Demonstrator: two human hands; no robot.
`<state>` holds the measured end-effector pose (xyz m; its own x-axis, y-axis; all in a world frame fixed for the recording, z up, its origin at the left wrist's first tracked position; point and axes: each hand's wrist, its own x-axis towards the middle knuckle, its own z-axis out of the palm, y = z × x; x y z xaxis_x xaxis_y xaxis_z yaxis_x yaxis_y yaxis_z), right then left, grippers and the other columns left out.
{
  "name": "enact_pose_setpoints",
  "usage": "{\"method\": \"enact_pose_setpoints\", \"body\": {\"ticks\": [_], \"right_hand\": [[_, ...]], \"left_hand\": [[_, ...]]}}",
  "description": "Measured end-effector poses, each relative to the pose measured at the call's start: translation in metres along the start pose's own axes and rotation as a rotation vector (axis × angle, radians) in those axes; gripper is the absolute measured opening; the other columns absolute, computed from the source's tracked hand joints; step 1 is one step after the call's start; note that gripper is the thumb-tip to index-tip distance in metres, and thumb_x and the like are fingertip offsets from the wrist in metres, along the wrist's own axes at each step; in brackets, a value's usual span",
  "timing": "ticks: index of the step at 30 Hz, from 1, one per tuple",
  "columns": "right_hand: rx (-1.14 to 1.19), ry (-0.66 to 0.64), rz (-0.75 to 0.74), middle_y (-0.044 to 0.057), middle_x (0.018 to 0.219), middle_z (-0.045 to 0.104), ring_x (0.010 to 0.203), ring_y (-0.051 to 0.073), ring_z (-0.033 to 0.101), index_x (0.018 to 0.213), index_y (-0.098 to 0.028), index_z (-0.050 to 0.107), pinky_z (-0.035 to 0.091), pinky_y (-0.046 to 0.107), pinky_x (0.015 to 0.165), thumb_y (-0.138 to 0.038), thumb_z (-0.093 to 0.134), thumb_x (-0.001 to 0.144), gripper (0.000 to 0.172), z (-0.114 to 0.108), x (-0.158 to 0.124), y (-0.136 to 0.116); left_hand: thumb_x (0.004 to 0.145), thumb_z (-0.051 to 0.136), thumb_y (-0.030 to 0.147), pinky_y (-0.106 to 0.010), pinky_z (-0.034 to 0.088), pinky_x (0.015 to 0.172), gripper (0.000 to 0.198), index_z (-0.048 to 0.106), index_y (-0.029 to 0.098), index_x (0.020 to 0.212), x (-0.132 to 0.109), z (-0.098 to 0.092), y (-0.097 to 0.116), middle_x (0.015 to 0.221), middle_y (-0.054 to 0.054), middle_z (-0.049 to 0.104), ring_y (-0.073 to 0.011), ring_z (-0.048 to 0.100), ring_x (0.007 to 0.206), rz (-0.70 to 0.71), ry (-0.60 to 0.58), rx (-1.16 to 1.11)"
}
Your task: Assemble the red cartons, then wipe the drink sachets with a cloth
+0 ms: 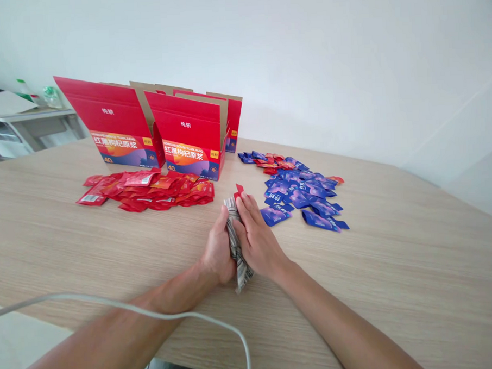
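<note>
Both my hands press together on a stack of sachets [236,245] held on edge over the wooden table [396,265]. My left hand [217,250] cups the stack's left side. My right hand [256,235] lies flat against its right side, fingers pointing away from me. The stack shows grey printed edges and a red tip at the top. A heap of red sachets [148,190] lies to the left, and a heap of blue sachets [301,190] with a few red ones lies to the right.
Open red cartons [187,135] with Chinese print stand at the back of the table. A white cable [112,305] crosses over my left forearm near the table's front edge. A grey shelf unit [27,126] stands at the far left by the white wall.
</note>
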<state>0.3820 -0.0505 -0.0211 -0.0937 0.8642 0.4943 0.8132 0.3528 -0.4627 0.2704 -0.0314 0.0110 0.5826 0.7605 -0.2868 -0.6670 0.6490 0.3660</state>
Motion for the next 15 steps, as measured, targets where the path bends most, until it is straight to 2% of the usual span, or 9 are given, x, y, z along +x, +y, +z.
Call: {"method": "enact_pose_setpoints", "body": {"ticks": [3,7,11,13,15], "right_hand": [[0.000,0.052,0.085,0.013,0.181,0.025,0.170,0.031,0.007,0.173,-0.018,0.029,0.017,0.066,0.136,-0.048,0.031,0.115,0.066,0.006,-0.004,-0.007],[0.079,0.076,0.119,0.015,0.180,0.025,0.169,0.028,0.019,0.172,-0.015,0.029,0.022,0.059,0.137,-0.055,0.030,0.114,0.071,0.005,-0.006,-0.017],[0.130,0.036,0.135,0.015,0.180,0.025,0.169,0.027,0.018,0.173,-0.014,0.027,0.020,0.059,0.137,-0.058,0.031,0.113,0.074,0.005,-0.013,-0.032],[0.145,0.017,0.133,0.013,0.180,0.026,0.169,0.028,0.018,0.174,-0.017,0.024,0.020,0.060,0.137,-0.057,0.034,0.113,0.073,0.006,-0.018,-0.041],[0.151,-0.013,0.116,0.014,0.180,0.024,0.169,0.030,0.019,0.175,-0.017,0.021,0.021,0.062,0.137,-0.055,0.039,0.112,0.076,0.008,-0.025,-0.049]], "left_hand": [[0.109,0.041,0.056,-0.046,0.050,0.120,0.061,0.061,0.022,0.155,-0.001,-0.002,-0.004,0.138,-0.012,0.076,-0.0312,0.069,0.133,-0.016,-0.053,0.011],[0.109,0.046,0.053,-0.041,0.050,0.119,0.056,0.064,0.022,0.152,-0.003,-0.003,-0.008,0.140,-0.011,0.075,-0.0291,0.067,0.135,0.019,-0.002,0.061],[0.111,0.042,0.055,-0.042,0.049,0.119,0.054,0.068,0.022,0.145,-0.005,-0.003,-0.007,0.139,-0.010,0.074,-0.0274,0.065,0.138,0.002,-0.032,0.039],[0.110,0.044,0.056,-0.045,0.049,0.119,0.051,0.071,0.022,0.137,-0.005,-0.003,-0.004,0.131,-0.009,0.077,-0.0279,0.065,0.136,-0.004,-0.013,0.013],[0.110,0.048,0.055,-0.048,0.051,0.118,0.045,0.075,0.021,0.119,-0.003,-0.004,-0.001,0.110,-0.008,0.080,-0.0286,0.069,0.129,0.000,0.055,-0.015]]}}
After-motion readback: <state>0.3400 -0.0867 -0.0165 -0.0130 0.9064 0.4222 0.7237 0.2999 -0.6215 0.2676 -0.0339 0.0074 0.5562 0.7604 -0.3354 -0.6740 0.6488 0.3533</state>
